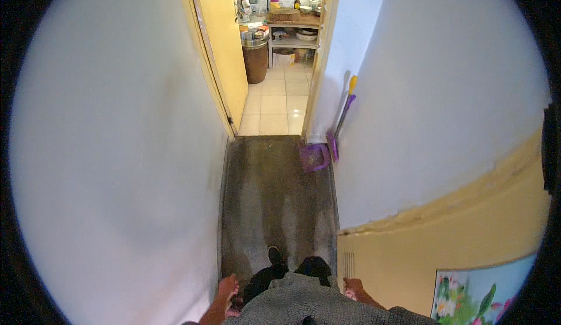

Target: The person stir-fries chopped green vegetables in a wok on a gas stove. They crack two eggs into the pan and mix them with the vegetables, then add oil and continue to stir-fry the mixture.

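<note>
My right hand [354, 288] is low in the view, beside the yellow door panel on the right. It is closed around several thin sticks [349, 264], which look like chopsticks and point forward. My left hand [228, 286] hangs by the left wall with its fingers curled. Something dark and reddish shows just below it, too blurred to tell whether the hand holds it. Between the hands are my grey textured top [302, 298] and dark trousers. One dark shoe [275, 255] is forward on the dark grey floor [271, 193].
Ahead, a yellow door [223, 40] stands open onto a tiled kitchen floor [274, 104]. A purple dustpan [314, 157] and a long-handled broom [343, 114] are by the right wall. Inside are a brown vat [255, 64] and a counter bearing a round chopping block [284, 15].
</note>
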A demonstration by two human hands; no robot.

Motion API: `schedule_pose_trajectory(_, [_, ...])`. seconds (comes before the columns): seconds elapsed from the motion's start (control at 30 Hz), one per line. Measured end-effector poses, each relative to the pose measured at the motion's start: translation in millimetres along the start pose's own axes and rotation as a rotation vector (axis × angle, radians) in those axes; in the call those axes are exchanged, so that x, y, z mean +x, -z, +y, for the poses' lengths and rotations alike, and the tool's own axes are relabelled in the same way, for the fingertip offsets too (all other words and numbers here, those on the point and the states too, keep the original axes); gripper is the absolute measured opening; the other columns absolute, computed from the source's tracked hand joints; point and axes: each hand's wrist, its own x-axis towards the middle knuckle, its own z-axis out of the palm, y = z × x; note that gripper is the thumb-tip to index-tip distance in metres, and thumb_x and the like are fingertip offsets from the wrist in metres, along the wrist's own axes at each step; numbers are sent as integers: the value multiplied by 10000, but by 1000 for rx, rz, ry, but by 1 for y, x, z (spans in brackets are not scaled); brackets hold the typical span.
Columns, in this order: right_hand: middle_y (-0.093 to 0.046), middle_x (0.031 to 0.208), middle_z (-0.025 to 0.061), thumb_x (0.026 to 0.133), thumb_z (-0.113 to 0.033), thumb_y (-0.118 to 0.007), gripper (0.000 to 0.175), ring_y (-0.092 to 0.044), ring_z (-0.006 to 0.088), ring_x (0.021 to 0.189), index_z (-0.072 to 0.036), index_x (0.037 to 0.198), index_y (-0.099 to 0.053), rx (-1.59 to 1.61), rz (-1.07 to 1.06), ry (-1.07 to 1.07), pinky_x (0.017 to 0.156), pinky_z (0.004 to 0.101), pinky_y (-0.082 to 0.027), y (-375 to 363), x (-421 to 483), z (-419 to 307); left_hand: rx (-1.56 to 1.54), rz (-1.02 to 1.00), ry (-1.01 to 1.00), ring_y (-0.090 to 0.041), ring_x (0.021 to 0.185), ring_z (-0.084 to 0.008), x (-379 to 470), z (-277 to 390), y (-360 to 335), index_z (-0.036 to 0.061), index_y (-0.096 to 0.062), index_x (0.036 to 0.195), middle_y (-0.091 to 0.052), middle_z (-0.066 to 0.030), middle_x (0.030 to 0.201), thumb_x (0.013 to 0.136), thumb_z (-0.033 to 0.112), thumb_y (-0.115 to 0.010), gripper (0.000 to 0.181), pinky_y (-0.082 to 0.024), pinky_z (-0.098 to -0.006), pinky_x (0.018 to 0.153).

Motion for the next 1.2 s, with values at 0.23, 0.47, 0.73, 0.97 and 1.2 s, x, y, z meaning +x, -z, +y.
schedule_pose_trajectory(0.23, [-626,654,76,956,-504,-674,483,-609,194,572,-68,748,-660,-221,-160,-45,575,365,-495,-17,83,-135,911,93,-696,-664,680,-250,132,353,-182,62,-688,977,-678,-79,791,957,272,-645,215,-533,-411,594])
schedule_pose_trajectory(0.47, [-613,657,66,957,-452,-691,427,-591,181,552,-75,761,-643,-374,-250,90,535,340,-476,10,238,-348,1510,246,-531,-641,588,-195,156,481,-252,59,-657,878,-665,-51,732,942,271,-631,223,-509,-348,545])
schedule_pose_trajectory(0.73, [-598,660,53,958,-393,-709,369,-570,167,531,-84,776,-625,253,35,152,488,311,-455,119,403,-705,1189,297,-133,-660,628,-235,140,508,-306,109,-676,812,-671,-77,743,895,302,-623,217,-542,-429,582])
schedule_pose_trajectory(0.97, [-584,650,81,980,-351,-678,385,-521,185,498,-103,710,-562,522,93,128,439,362,-407,149,476,-871,1150,273,-134,-694,716,-279,265,674,-370,95,-711,852,-711,-107,800,880,325,-654,239,-559,-451,654])
schedule_pose_trajectory(1.2, [-695,756,134,992,-373,-626,445,-689,311,710,-316,1432,-590,-638,41,747,593,490,-521,87,536,-750,1561,132,-404,-727,805,-323,450,991,-528,80,-747,893,-751,-137,857,865,347,-684,276,-575,-473,727])
